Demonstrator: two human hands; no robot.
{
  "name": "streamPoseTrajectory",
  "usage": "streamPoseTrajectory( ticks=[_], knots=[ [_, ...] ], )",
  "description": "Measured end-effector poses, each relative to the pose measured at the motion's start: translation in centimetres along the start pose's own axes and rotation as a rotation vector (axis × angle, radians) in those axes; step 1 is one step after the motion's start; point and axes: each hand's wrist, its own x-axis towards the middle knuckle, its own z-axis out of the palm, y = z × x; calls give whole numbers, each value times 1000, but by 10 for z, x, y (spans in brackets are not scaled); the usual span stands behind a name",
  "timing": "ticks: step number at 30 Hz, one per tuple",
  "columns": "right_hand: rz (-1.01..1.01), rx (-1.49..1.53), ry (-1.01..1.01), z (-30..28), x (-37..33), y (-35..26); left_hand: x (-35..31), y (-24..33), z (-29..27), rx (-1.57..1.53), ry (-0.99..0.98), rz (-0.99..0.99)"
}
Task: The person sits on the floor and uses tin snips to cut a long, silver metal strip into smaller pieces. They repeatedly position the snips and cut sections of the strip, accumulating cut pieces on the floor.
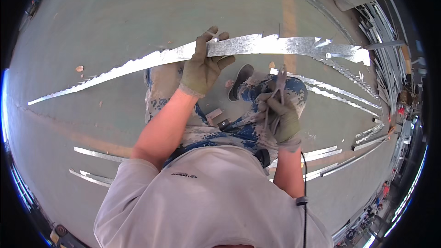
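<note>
Dull floor [119, 23], left grip [201, 72] loosely round jagged metal strip [250, 46] (shiny), right grip [286, 121] clasping pliers [280, 82].

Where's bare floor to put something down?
Beyond the held strip, left of the orange line, the floor is mostly bare. More lies between that strip and the lower-left strips. The right is crowded: loose strips, piled metal.

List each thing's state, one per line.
Long metal strip: raised, upper edge jagged
Left hand: gloved, closed on the strip
Right hand: gloved, closed around the pliers' handles
Pliers: held; jaws open or shut, unclear
Metal strips at lower left: lying on the floor
</note>
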Motion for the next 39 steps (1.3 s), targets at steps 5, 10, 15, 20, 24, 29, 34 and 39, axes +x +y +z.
streamPoseTrajectory(
  ticks=[5, 10, 15, 20, 24, 29, 34, 39],
  knots=[
    [21, -211, 5, 29, -17, -9, -1, -8, 9, 64, -25, -71],
    [-13, -425, -12, 41, -21, -17, 7, -26, 28, 4, -40, -208],
    [-81, -576, 22, 40, -18, -14, 20, -43, 50, -61, -100, -277],
    [-174, -689, 81, 28, -12, -5, 24, -45, 52, -89, -64, -364],
    [-181, -894, 165, 36, -13, -15, 22, -48, 51, -85, -77, -349],
    [-190, -962, 223, 30, -8, -8, 25, -53, 44, -35, -103, -323],
    [-263, -1119, 252, 36, -7, -12, 27, -55, 31, -3, -149, -333],
    [-271, -1105, 281, 34, -5, -9, 26, -57, 33, -21, -138, -323]
  ],
)
